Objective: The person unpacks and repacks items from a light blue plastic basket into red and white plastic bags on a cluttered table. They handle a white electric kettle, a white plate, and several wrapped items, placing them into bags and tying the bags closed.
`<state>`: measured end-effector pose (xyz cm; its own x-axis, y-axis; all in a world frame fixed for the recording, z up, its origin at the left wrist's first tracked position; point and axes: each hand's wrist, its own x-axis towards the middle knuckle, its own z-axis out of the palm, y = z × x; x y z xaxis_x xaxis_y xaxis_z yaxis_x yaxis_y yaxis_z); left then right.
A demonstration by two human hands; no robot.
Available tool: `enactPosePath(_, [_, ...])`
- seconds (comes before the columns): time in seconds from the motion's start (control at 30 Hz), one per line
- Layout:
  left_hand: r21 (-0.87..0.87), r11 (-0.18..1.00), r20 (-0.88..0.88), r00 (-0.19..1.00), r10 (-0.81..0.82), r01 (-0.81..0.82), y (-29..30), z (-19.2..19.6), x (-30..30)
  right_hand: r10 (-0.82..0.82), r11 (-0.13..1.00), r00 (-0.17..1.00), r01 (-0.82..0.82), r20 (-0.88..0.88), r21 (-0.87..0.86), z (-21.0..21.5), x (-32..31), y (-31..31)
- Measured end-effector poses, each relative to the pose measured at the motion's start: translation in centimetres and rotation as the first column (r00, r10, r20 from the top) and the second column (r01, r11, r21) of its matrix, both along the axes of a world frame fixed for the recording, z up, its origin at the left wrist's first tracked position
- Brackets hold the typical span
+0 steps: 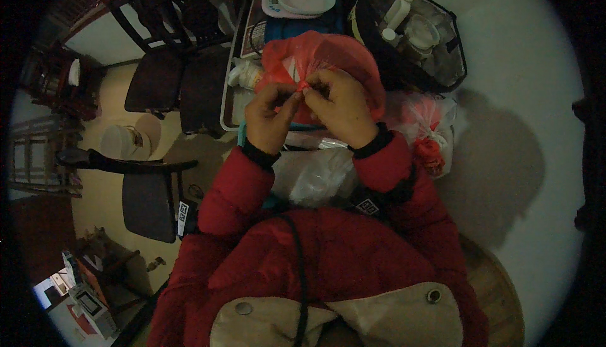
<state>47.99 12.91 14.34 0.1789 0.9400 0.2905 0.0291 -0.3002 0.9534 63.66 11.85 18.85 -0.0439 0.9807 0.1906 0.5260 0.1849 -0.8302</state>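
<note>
A red plastic bag (pixel 349 53), bulging with contents I cannot make out, sits in front of me. Its gathered neck is twisted together between my two hands. My left hand (pixel 268 112) pinches the gathered plastic from the left, thumb against fingers. From the right, my right hand (pixel 341 107) grips the same twist, its fingertips almost touching the left ones. Part of the bag is hidden behind both hands.
Behind the bag stands a white kitchen scale (pixel 302 7) with a bowl-like top. An open black insulated bag (pixel 457 63) holds pale containers at the far right. A tied clear bag with red plastic (pixel 429 148) lies right. Dark wooden chairs (pixel 154 82) stand left.
</note>
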Motion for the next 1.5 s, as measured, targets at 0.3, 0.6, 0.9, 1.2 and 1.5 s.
enactPosePath(0.3, [-0.286, 0.958, 0.376, 0.923, 0.081, 0.032, -0.3, -3.4, -2.7, -0.107, 0.989, 0.993, 0.1, 0.055, 0.105, 0.1, 1.2, -0.6])
enactPosePath(0.6, [-0.122, 0.992, 0.279, 0.96, 0.017, 0.018, -1.9, 1.4, -3.6, -0.015, 0.936, 0.93, -0.117, 0.367, 0.333, 1.0, 0.7, -1.7])
enactPosePath(0.9, [-0.181, 0.979, 0.205, 0.977, -0.052, 0.09, -2.0, 2.5, -2.1, -0.005, 0.943, 0.686, -0.24, 0.727, 0.232, 1.1, 0.4, 0.3])
enactPosePath(1.2, [-0.263, 0.963, 0.15, 0.988, -0.017, 0.057, -2.4, -1.1, -4.1, 0.188, 0.927, 0.558, -0.372, 0.808, 0.041, 3.1, 2.8, 1.1])
enactPosePath(1.5, [-0.326, 0.941, 0.158, 0.987, -0.037, 0.088, -3.2, -3.3, -4.1, 0.124, 0.977, 0.574, -0.214, 0.809, 0.003, 3.2, 5.4, 0.4])
